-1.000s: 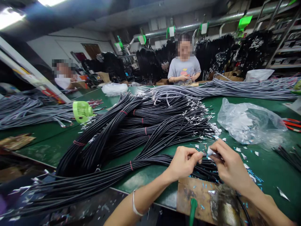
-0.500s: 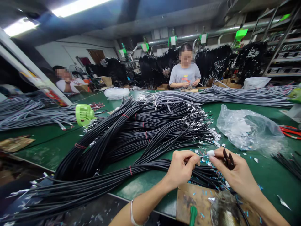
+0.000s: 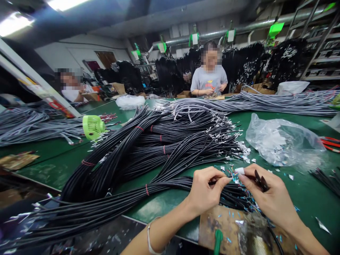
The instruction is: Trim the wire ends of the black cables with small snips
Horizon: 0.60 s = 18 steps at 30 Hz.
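Observation:
My left hand (image 3: 205, 190) is closed in a pinch on the end of a black cable (image 3: 233, 194) from the bundle lying along the table's near edge. My right hand (image 3: 268, 194) is closed on a small dark cutting tool (image 3: 260, 180), and its taped fingertip touches the same cable end right beside my left fingers. Big bundles of black cables (image 3: 148, 148), tied with red bands, spread across the green table (image 3: 305, 191) to my left. Small blue and silver offcuts lie around both hands.
A clear plastic bag of scraps (image 3: 281, 140) sits at the right, with red-handled pliers (image 3: 329, 142) behind it. A green handheld fan (image 3: 92, 126) stands at the left. Grey cable bundles (image 3: 265, 99) lie at the back. Two people sit across the table. A brown board (image 3: 233, 230) lies under my wrists.
The dark tool's tips came out above my right hand's fingers. Both hands have stayed together at the cable end, shifting only slightly.

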Available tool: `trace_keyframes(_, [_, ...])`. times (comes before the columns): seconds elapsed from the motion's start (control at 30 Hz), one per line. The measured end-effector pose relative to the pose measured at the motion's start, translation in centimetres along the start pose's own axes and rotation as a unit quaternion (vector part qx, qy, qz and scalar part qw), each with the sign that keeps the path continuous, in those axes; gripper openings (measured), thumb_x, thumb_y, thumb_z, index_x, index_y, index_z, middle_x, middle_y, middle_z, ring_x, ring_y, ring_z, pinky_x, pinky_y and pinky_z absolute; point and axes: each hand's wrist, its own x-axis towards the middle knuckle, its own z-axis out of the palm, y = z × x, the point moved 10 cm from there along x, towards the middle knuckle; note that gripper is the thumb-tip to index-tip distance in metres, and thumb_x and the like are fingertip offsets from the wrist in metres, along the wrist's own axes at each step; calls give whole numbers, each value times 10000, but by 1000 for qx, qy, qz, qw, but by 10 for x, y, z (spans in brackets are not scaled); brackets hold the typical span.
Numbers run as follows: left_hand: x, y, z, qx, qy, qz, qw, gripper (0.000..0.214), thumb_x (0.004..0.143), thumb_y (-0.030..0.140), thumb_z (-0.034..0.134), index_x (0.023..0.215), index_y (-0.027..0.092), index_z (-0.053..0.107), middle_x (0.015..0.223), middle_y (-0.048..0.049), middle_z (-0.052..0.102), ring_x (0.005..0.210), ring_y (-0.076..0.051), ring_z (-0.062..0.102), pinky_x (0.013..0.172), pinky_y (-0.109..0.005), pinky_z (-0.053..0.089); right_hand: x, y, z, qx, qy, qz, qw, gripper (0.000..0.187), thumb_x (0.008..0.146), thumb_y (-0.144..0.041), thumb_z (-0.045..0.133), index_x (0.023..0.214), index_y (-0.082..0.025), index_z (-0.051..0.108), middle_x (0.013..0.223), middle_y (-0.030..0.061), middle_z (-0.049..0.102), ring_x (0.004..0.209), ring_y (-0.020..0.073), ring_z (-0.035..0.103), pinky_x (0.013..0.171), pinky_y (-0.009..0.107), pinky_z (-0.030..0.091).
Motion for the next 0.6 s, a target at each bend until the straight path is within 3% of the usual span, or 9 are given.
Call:
trace_keyframes(0.2, [-3,7,-4,14,32,39,999,171,788,170,629,634,96,624,567,-19,561,485,-79,466,454,-185,331,-2,5,0,-9,-1,23,1000,164,851,-291,578,724,-189,598,636,-7,516,553,120,461,487,239,367])
trace_keyframes(0.6, [-4,11,-2,33,28,55,998,167,756,162,673,617,88,619,541,-13,555,454,-64,445,415,-177,291,-2,3,-1,-7,15,17,1000,137,827,-235,596,701,-179,597,635,-13,521,529,100,437,468,231,343])
